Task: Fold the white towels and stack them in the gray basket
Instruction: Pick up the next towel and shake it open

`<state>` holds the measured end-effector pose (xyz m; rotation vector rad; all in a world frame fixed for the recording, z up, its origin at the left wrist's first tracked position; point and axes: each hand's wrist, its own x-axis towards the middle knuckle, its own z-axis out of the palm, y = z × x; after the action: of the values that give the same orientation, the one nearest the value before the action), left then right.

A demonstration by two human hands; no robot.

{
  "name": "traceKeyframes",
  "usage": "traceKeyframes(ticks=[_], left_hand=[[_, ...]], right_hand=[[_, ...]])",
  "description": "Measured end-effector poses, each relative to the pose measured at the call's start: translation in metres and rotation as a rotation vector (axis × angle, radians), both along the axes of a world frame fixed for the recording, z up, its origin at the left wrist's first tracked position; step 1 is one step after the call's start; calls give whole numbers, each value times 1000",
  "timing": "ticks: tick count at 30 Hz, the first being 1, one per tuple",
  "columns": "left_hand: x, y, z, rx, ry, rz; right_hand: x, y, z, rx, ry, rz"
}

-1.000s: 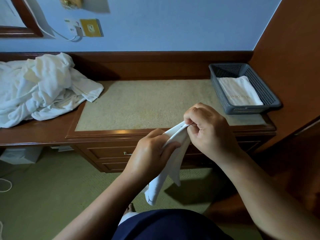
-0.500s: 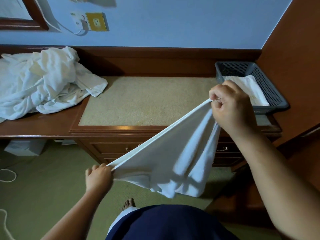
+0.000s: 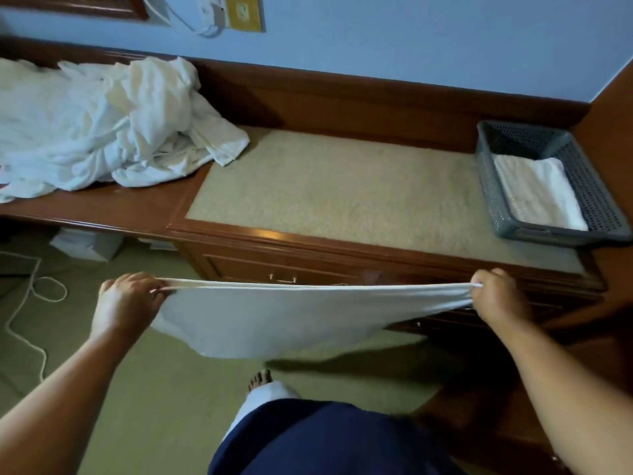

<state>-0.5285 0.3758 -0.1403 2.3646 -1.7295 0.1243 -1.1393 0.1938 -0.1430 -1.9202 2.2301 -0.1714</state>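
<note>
Stretching a white towel (image 3: 291, 317) taut, left hand (image 3: 128, 301) and right hand (image 3: 496, 296) each pinched a corner near the bench (image 3: 359, 197).

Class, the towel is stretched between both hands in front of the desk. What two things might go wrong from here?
The left hand and right hand pinch the towel only by its top corners; a slip could drop it on the floor. The loose pile reaches onto the mat, so spreading the towel there might snag it.
</note>
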Motion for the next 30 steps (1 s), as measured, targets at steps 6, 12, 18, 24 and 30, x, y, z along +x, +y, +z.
traceKeyframes(ticks=[6, 12, 18, 24, 30], left_hand=[[26, -39, 43, -49, 14, -232], [59, -179, 99, 18, -178, -520], [85, -373, 130, 74, -112, -500], [90, -528, 123, 173, 117, -308], [87, -612, 84, 310, 352, -17]], right_hand=[[-3, -46, 6, -89, 18, 84], [-7, -172, 81, -172, 125, 197], [-6, -321, 125, -144, 242, 317], [7, -437, 123, 78, 241, 220], [22, -504, 90, 159, 265, 99]])
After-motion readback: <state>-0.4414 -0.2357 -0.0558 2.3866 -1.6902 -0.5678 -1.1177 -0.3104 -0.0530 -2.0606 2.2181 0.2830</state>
